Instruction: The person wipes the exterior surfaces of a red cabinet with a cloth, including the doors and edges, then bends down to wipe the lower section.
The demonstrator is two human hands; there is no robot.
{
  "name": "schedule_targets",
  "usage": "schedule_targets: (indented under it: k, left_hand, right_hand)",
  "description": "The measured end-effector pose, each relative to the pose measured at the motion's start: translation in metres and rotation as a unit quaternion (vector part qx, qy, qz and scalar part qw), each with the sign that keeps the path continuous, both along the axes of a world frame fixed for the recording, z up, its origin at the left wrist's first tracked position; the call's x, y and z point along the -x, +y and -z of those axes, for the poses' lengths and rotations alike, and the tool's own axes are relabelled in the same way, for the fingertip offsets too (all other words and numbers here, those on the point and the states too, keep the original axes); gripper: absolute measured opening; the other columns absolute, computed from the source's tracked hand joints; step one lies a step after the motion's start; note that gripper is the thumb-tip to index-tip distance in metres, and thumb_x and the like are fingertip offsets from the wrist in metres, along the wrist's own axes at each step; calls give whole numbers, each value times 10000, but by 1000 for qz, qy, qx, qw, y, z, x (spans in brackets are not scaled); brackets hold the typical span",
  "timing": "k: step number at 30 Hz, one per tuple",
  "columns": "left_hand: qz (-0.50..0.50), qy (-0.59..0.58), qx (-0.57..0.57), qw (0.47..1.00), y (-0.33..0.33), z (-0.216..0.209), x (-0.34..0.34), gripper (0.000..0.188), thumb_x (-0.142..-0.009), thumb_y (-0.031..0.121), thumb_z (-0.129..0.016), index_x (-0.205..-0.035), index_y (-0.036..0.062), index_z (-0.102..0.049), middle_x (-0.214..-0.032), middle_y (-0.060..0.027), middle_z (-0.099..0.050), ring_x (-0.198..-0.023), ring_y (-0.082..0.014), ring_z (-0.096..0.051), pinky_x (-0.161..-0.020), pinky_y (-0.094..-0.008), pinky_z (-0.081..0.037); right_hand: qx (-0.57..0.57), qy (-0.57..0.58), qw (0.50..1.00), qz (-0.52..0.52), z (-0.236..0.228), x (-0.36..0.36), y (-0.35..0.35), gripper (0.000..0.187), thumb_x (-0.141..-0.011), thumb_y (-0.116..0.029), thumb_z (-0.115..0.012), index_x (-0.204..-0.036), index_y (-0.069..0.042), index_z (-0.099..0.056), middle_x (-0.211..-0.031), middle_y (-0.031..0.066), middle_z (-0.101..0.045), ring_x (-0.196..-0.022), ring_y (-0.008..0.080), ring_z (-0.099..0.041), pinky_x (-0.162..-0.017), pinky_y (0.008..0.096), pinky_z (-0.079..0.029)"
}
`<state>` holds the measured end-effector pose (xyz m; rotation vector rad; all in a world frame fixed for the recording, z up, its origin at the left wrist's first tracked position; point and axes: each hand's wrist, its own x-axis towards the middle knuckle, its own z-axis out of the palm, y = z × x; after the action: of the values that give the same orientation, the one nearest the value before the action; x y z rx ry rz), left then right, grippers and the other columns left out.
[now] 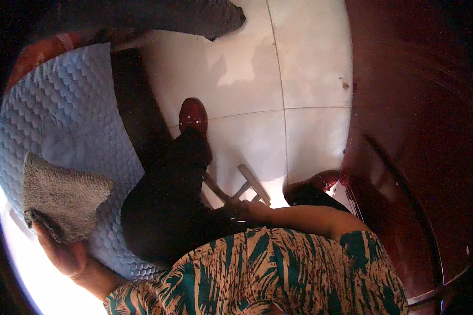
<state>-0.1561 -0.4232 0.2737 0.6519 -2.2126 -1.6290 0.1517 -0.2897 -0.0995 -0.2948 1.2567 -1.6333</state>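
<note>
Rag [63, 194] in L hand [68, 257] nr quilt [63, 115] edge, flr [315, 68] R.

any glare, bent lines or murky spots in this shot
Head view: white glare at lower left, beyond the blue quilted cover; head view: fisheye bends lines on the tiled floor, corners go black; head view: dark red panel dim, gray cloth clearer.

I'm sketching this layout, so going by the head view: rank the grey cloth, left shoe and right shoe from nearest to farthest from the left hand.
From the left hand:
1. Grey cloth: in that hand, at far left.
2. Left shoe: left of centre, over the pale floor.
3. Right shoe: right of centre.
</note>
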Motion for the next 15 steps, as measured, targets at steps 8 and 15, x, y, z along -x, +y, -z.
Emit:
schedule_targets:
  k: [8, 15]
  left_hand:
    - [58, 46, 89, 993, 12, -1, -6, 503, -993, 306, -421, -1413, 32, -386, -1485, -109, -348, -1386, -246, -277, -1138, -442, -201]
    - [350, -65, 62, 932, -47, 65, 60, 471, -992, 260, -449, -1385, 3, -417, -1437, -111, -413, -1339, -197, -362, -1120, -349, -248]
  right_hand:
    - [-73, 4, 990, -120, 17, -46, -24, 560, -850, -323, -600, -1334, -83, -450, -1092, 218, -618, -1000, 345, -619, -828, 444, -501]
    - [-150, 18, 964, -218, 49, 6, 0, 592, -789, -160, -644, -1343, -86, -449, -1073, 203, -643, -984, 356, -627, -826, 436, -506]
